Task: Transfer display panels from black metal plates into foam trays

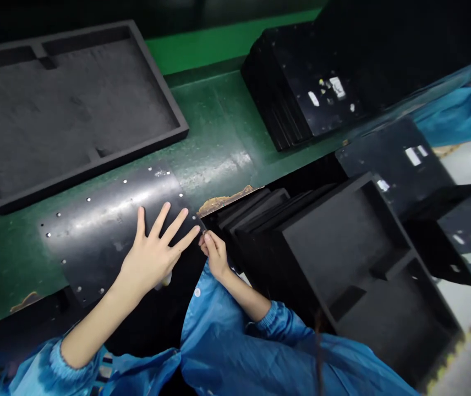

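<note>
Left hand (148,259): spread wide on dark sheet (103,220)
Right hand (216,254): pinching its corner
Sheet: looks stiff, maybe slippery; best held by edges

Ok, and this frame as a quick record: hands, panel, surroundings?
left hand: open, fingers spread on panel
right hand: fingers pinched at panel's right corner; contents too small to tell
panel: dark, holes along its edges, overhangs near edge of bench
bench: green, worn at near edge
behind panel: shallow black tray
upper right: black stack on bench
right of hands: tilted black tray
</note>
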`<state>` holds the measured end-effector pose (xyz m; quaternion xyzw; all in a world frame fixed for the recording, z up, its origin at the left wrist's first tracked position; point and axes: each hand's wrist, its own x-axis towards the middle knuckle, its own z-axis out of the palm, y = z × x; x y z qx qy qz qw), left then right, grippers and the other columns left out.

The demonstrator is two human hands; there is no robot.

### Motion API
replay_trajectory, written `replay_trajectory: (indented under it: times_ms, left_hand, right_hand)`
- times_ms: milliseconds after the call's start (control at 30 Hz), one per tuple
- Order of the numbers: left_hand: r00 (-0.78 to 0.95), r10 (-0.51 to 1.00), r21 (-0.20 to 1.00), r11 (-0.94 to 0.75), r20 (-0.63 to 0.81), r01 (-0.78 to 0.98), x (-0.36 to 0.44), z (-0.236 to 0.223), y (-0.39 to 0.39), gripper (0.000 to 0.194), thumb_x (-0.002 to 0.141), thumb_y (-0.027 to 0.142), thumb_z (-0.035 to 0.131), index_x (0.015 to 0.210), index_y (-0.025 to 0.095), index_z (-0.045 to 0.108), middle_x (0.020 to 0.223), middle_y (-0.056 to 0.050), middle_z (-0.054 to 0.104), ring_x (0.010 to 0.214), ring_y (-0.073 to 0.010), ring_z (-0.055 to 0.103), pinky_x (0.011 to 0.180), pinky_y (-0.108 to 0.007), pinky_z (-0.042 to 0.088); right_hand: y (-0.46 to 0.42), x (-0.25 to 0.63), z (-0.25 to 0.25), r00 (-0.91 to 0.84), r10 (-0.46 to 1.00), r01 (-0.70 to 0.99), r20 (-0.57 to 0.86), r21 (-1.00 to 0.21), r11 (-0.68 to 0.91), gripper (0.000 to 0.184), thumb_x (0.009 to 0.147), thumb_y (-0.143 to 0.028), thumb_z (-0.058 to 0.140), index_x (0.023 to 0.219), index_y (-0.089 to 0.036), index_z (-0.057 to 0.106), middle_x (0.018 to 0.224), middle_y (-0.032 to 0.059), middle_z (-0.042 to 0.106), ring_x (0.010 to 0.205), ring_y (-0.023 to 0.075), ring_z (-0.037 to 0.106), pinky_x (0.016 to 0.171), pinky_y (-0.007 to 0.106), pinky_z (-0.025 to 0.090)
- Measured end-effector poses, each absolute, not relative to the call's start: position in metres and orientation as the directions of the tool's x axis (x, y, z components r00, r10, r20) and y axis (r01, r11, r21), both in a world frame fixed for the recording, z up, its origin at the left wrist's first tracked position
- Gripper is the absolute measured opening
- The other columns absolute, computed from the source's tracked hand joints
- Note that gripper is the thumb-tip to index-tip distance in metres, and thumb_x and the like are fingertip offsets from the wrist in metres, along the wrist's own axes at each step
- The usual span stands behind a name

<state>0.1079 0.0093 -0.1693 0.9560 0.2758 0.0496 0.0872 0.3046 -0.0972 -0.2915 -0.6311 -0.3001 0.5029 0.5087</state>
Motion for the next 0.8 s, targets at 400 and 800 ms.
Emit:
replay_trajectory:
  times_ms: [400, 800]
  left_hand:
    - [0.829, 0.559, 0.118, -0.824, 0.01, 0.554, 0.104, -0.164, 0.004, 0.084, 0.103, 0.022, 0.068, 0.176, 0.032, 0.028, 0.179, -0.011, 0.034, 0.169, -0.0387, 0.026, 0.137, -0.077, 0.019]
    - [0.566, 0.824, 0.068, -0.567, 0.037, 0.821, 0.032, -0.16, -0.036, 0.092, 0.102, 0.037, 0.073, 0.177, 0.034, 0.022, 0.178, -0.017, 0.037, 0.167, -0.0383, 0.034, 0.136, -0.072, 0.025]
  right_hand:
    - [-0.084, 0.327, -0.289, 0.369, 0.873, -0.222, -0.318, -0.943, -0.25, 0.053, 0.105, -0.068, 0.057, 0.078, -0.021, 0.059, 0.06, -0.006, 0.035, 0.054, 0.0111, 0.03, 0.055, 0.029, 0.022]
    - [-0.079, 0.341, -0.279, 0.419, 0.878, -0.11, -0.233, -0.973, -0.205, 0.048, 0.104, -0.064, 0.059, 0.081, -0.022, 0.061, 0.058, -0.0062, 0.037, 0.051, 0.0113, 0.031, 0.052, 0.028, 0.025]
